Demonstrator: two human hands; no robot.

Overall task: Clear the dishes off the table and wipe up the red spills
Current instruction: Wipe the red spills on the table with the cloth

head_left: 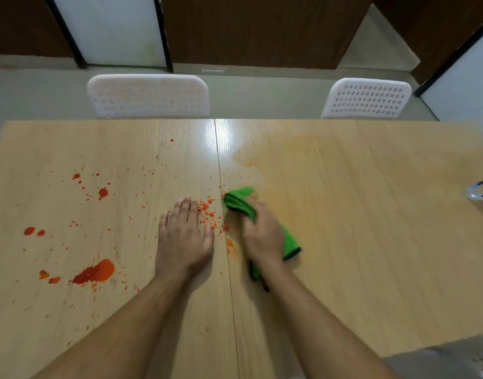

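With no dishes showing, the right hand point(262, 236) is clutching the green cloth point(241, 201) in curled fingers, wiping the tabletop point(371, 242) while the left hand point(183, 236) is lying flat, fingers straight; next probably sweeping left over the red spills point(96, 272).

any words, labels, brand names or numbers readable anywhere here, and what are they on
None can be read.
The clear container at the table's right edge shows a blue mark, too blurred and cut off to read.
The green cloth held by the right hand, and both white chairs, carry no visible text.
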